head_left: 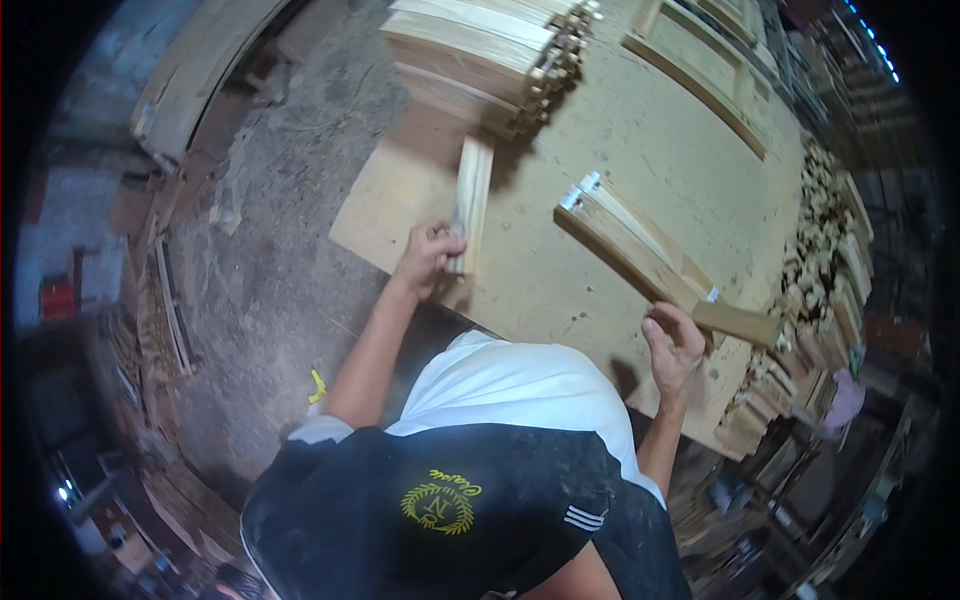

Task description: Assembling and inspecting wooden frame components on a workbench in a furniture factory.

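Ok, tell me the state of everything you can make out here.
Left hand, closed on wood strip
Wood strip, held near one end
Right hand, open, fingers curved
Short wood block, beside right hand, contact unclear
White-tipped pieces, lying close together
Far stack, piled up
Wooden frame, lying flat

Single view: head-worn fisheye, left unit of a pair. Looks steeply down past the wearer's dark clothing [540, 490], very near, filling lower centre. Left fingers [447, 240] and right fingers [677, 318] at middle range; tabletop [530, 290] spans centre to upper right, floor [290, 250] left. Straight edges bow toward the dark rim.
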Demonstrator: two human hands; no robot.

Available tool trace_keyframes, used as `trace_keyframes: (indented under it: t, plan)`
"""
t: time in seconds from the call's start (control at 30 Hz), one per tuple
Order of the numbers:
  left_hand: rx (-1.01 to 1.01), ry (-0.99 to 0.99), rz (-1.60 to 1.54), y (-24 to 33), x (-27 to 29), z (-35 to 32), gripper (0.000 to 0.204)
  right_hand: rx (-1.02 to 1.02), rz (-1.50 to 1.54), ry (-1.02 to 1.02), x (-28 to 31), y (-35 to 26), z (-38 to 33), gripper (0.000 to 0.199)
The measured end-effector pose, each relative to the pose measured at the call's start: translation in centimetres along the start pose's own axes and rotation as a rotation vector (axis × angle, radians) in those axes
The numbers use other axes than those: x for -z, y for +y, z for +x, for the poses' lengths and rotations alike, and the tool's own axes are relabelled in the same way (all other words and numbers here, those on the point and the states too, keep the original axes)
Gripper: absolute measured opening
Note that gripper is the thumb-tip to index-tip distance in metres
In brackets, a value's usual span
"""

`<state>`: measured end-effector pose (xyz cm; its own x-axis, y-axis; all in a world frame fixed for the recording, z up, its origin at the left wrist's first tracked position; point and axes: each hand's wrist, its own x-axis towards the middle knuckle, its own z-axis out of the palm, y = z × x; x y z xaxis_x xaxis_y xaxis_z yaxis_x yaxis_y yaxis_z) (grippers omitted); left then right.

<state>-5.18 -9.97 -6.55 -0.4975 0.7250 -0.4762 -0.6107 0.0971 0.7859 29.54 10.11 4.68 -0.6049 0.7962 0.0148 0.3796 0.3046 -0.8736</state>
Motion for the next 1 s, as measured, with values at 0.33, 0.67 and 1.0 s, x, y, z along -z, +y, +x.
trace_keyframes:
  t: [0.33, 0.67, 1.0]
  plan:
    - [-0.774, -0.555, 0.654, 2.7, -11.7, 1.5, 0.058, -0.509, 0.961, -0.404, -3.3, -3.2, 4.5, 0.064]
    - [-0.967, -0.156, 0.840, 3.7, -15.4, 5.9, 0.068, -0.471, 0.860, -0.319, -6.4, -3.0, 4.5, 0.067]
    - [-0.182, -0.425, 0.233, 1.8, -15.1, 8.0, 0.041, -0.401, 0.691, -0.243, -8.2, -1.3, 5.2, 0.080]
